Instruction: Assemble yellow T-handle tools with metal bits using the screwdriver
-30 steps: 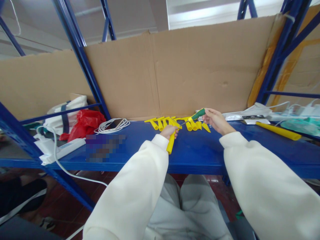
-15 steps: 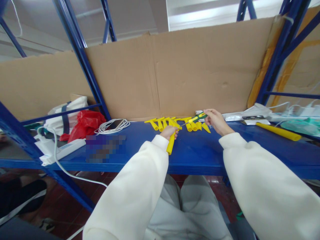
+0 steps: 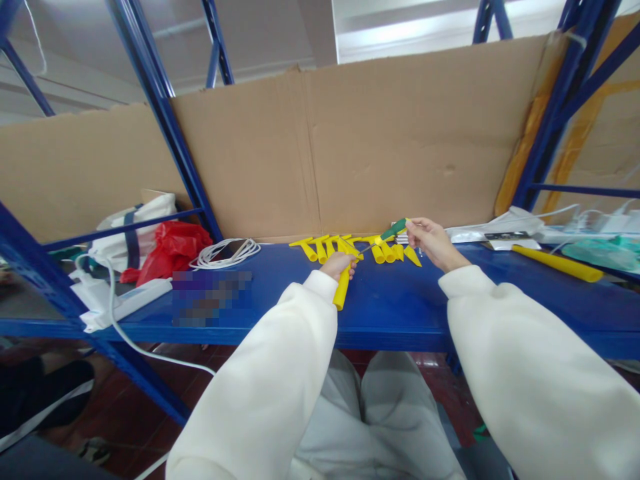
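Note:
My left hand (image 3: 339,265) is closed around a yellow T-shaped plastic piece (image 3: 342,293), whose round tube points down toward me. My right hand (image 3: 429,239) pinches the end of a screwdriver (image 3: 393,230) with a green and yellow handle. Its thin metal shaft slants down to the left and meets the head of the yellow piece beside my left fingers. Just where the tip sits is too small to make out. Behind my hands, several similar yellow pieces (image 3: 311,251) lie in a row on the blue shelf top (image 3: 400,313).
A cardboard panel (image 3: 375,147) backs the shelf. Leftward are a coiled white cable (image 3: 225,252), a red plastic bag (image 3: 173,250) and a white power strip (image 3: 135,297). A long yellow tube (image 3: 557,263) lies at right. A blue upright (image 3: 173,133) stands at left.
The screwdriver handle has turned, its green side now showing where yellow showed before, and it tilts up more steeply. My left hand and the yellow piece keep their place.

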Demonstrator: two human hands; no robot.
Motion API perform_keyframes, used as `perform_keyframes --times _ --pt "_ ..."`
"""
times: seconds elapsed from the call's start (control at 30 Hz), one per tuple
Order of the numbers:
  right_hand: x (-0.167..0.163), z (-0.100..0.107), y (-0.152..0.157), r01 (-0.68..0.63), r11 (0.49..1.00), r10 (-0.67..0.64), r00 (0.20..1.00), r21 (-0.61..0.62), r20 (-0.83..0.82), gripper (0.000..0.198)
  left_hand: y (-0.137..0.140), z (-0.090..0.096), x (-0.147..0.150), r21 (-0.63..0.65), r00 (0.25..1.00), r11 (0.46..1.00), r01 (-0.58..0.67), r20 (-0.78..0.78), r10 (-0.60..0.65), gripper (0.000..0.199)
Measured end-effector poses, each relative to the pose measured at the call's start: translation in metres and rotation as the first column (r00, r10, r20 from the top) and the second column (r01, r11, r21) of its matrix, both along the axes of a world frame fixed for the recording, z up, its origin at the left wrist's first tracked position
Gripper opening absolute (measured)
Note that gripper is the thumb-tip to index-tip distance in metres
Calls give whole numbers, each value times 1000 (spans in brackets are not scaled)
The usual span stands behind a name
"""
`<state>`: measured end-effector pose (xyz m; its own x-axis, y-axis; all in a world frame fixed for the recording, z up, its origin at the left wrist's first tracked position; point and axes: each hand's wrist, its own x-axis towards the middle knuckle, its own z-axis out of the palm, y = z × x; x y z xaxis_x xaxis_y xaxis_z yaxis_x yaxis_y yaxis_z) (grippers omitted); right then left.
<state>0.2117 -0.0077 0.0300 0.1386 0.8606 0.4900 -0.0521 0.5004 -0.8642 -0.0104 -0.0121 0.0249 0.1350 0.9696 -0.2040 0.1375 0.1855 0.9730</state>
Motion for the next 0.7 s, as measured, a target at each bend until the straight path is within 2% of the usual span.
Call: perform_keyframes --times 0.33,0.6,0.7 --pt "4 -5 5 42 999 -41 998 -32 45 43 0 0 1 14 1000 1000 8 -6 -8 19" --pt "6 -3 6 -116 993 116 993 -1 21 49 1 -1 1 2 1000 1000 -5 -17 5 19" --pt "6 -4 7 -83 996 82 996 18 39 48 1 0 1 0 1000 1000 -6 -18 6 16"
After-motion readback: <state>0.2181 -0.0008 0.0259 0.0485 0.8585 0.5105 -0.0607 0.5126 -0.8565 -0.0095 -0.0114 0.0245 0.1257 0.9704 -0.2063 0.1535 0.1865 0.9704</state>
